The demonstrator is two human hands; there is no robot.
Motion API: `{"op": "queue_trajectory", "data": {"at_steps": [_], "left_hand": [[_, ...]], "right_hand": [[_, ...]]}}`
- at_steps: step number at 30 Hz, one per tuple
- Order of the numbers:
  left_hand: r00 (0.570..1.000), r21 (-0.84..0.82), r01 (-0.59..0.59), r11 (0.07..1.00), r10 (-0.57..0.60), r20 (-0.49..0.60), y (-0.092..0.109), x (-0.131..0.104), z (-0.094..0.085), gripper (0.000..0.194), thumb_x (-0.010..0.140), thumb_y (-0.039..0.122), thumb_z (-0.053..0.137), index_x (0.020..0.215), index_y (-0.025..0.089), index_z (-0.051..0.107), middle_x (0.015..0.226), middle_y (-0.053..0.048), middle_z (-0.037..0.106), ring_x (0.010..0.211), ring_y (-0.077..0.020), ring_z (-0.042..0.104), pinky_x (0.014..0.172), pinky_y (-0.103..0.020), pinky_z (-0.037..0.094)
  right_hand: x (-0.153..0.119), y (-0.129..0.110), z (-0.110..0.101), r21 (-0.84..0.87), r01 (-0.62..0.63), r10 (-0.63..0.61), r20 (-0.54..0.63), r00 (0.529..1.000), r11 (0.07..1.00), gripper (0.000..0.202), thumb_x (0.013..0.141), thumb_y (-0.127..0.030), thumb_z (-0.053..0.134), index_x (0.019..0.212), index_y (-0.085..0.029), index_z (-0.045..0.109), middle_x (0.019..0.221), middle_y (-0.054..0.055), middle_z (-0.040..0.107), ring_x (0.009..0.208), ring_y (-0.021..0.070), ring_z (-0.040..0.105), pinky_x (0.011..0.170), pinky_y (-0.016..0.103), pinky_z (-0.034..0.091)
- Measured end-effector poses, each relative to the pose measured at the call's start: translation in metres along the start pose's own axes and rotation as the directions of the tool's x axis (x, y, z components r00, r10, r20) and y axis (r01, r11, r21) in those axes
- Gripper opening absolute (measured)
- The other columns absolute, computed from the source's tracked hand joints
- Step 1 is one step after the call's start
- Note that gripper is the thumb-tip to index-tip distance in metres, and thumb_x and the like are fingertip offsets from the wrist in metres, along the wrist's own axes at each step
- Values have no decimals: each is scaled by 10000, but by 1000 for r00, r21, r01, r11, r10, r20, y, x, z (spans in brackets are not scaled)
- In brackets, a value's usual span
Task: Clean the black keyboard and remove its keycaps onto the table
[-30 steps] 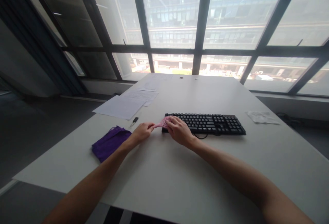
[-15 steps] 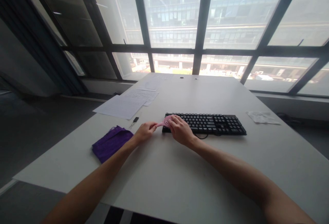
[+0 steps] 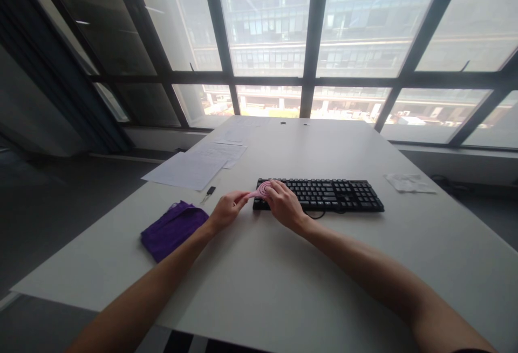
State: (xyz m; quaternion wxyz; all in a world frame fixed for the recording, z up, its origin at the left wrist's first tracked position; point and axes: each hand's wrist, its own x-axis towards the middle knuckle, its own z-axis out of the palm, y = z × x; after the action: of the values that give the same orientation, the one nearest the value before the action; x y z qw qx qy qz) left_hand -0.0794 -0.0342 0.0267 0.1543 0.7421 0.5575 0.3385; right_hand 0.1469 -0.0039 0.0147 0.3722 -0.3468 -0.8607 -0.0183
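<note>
A pink hairbrush (image 3: 264, 189) with a round, ringed head is held above the left end of a black keyboard (image 3: 324, 195). My left hand (image 3: 227, 210) is closed around its narrow handle. At the head, my right hand (image 3: 284, 202) grips the right side, and its fingers cover part of the rings. The side of the brush facing the keyboard is hidden. Left of my left forearm lies a folded purple cloth (image 3: 172, 229), partly behind that arm.
Paper sheets (image 3: 184, 169) lie on the left of the white table (image 3: 259, 283). A small black item with a metal end (image 3: 209, 193) sits between them and the cloth. Toward the right edge is a crumpled clear wrapper (image 3: 408, 183). Large windows stand beyond the table.
The whole view has shifted slightly. Both hands keep their hold on the hairbrush, with hardly any movement over the keyboard.
</note>
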Motion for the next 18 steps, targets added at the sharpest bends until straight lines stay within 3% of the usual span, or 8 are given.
{"op": "queue_trajectory", "data": {"at_steps": [7, 18], "left_hand": [[999, 64, 45, 997, -46, 5, -9, -1, 1, 449, 928, 511, 538, 1122, 166, 751, 825, -25, 748, 693, -176, 627, 649, -250, 444], [998, 9, -45, 999, 44, 43, -1, -1, 0, 495, 887, 579, 577, 1077, 161, 762, 880, -50, 761, 731, -186, 639, 664, -254, 483]], "right_hand": [[-1, 1, 3, -44, -35, 36, 16, 999, 998, 281, 979, -143, 459, 1199, -164, 633, 1348, 146, 589, 1311, 272, 479, 1111, 427, 418], [-1, 5, 3, -109, -42, 48, 51, 998, 993, 386, 967, -133, 463, 1331, -176, 585, 1441, 167, 526, 1369, 295, 430, 1126, 467, 382]]}}
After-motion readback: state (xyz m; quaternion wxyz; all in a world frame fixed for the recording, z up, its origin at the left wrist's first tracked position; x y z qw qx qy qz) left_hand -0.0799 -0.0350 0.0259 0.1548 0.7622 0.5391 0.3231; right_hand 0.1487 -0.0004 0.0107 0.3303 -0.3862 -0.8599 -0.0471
